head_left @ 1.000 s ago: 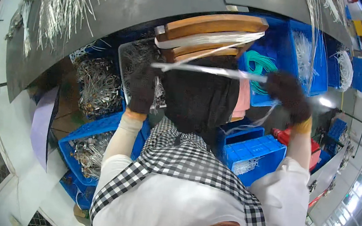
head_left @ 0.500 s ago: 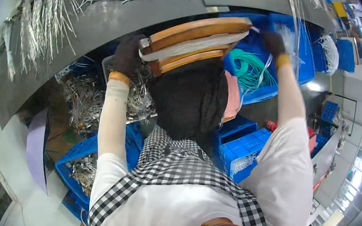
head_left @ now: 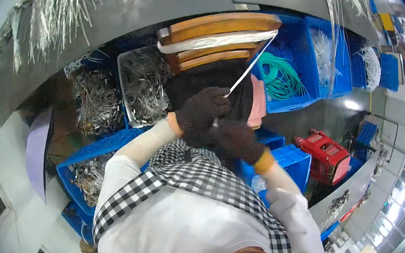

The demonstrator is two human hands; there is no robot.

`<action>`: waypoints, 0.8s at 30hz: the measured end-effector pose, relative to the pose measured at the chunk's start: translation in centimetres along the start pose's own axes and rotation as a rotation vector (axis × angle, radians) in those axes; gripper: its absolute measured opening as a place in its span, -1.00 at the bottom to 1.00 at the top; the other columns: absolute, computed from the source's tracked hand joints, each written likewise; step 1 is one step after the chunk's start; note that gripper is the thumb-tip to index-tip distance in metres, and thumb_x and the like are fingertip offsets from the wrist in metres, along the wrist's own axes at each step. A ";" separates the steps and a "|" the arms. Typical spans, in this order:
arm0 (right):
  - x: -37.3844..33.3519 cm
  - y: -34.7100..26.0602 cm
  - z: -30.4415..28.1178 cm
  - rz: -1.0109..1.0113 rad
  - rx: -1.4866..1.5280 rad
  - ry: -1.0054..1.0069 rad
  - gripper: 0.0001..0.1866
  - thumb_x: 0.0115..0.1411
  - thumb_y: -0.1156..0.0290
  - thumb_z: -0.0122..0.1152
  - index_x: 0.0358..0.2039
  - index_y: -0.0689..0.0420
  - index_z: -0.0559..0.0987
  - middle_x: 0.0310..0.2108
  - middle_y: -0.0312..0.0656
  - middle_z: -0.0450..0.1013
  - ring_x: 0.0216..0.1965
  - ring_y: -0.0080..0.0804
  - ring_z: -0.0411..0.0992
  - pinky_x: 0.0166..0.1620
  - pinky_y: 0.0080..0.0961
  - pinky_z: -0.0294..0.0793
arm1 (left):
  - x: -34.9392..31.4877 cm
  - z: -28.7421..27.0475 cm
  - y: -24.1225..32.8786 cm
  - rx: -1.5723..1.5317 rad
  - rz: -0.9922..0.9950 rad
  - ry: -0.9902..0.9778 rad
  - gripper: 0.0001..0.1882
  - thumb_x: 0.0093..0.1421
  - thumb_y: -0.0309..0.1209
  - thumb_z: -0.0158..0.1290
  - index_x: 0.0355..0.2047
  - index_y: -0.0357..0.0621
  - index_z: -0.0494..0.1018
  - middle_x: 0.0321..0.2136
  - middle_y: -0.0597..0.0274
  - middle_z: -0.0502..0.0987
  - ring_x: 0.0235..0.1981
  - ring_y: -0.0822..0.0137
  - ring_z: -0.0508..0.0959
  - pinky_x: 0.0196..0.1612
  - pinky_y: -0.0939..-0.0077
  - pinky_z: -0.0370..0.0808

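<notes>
A wooden chair [head_left: 225, 29] stands with its back in front of me, and a bundle of white cord [head_left: 213, 41] is wound across its backrest. From the backrest's right end a taut white strand [head_left: 252, 66] slants down to my left hand [head_left: 206, 107], whose dark-gloved fingers are closed on it. Just to the right and nearer my apron is my right hand [head_left: 241, 141], also gloved and somewhat blurred. Its fingers are curled toward my left hand, with a small pale bit at their tips that I cannot make out. Both hands are over the dark seat cover.
A grey worktable [head_left: 151, 9] with white strands curves along the far side. Bins of metal-ended cords [head_left: 143, 90] stand at the left. Green cord coils [head_left: 278, 77] fill a blue crate at the right. A red stool-like object [head_left: 324, 155] sits on the floor.
Both hands have come from the two ends of the chair back down to its middle, close together near my apron. The white strand now runs taut to my left hand.
</notes>
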State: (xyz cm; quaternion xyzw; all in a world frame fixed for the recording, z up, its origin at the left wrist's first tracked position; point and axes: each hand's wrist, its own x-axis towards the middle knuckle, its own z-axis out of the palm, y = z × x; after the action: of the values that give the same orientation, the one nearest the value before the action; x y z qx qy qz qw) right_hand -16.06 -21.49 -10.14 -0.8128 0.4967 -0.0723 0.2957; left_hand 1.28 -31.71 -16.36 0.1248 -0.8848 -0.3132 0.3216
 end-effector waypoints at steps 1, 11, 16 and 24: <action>0.0 0.0 -3.0 -0.016 0.027 -0.058 -0.77 0.11 0.30 0.19 -0.25 0.10 0.60 -0.29 -0.12 0.52 -0.28 -0.17 0.50 -0.25 -0.23 0.47 | -1.1 -0.3 0.1 -0.007 -0.029 0.104 -0.63 -0.09 -0.38 0.11 -0.20 -0.15 0.47 -0.18 0.09 0.51 -0.02 -0.03 0.47 0.02 0.13 0.39; 19.6 11.5 -23.2 -0.290 -0.053 0.162 -0.74 0.14 0.46 0.13 -0.13 0.08 0.57 -0.32 -0.23 0.51 -0.45 -0.54 0.44 -0.36 -0.58 0.47 | -11.5 -8.7 -11.0 0.195 -0.805 0.667 -0.82 0.23 -0.42 -0.06 -0.23 -0.26 0.45 -0.37 -0.05 0.51 -0.29 0.00 0.52 -0.19 0.32 0.45; 23.5 23.4 -27.7 -0.244 -0.757 0.236 -0.66 0.06 0.48 0.10 -0.11 0.03 0.57 -0.17 -0.14 0.51 -0.34 -0.29 0.51 -0.22 -0.41 0.55 | -4.7 -11.9 -18.1 0.092 -0.722 0.398 -0.73 0.13 -0.43 0.02 -0.16 -0.19 0.54 -0.34 -0.07 0.56 -0.28 0.03 0.57 -0.13 0.34 0.47; 3.1 33.2 -13.0 0.591 -0.616 0.085 -0.73 0.19 0.33 -0.10 -0.27 0.08 0.58 -0.32 0.00 0.54 -0.29 -0.03 0.52 -0.22 -0.07 0.48 | 1.0 -10.9 -22.5 0.238 -0.184 0.260 -0.63 0.05 -0.44 0.07 -0.09 -0.16 0.51 -0.19 0.07 0.56 -0.10 0.18 0.53 -0.03 0.36 0.45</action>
State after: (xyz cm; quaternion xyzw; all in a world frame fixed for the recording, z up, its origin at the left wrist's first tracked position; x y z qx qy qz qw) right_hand -45.27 -40.44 -18.50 -0.6822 0.7183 0.1341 0.0264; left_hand 8.03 -54.67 -23.67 0.2817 -0.8515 -0.2155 0.3862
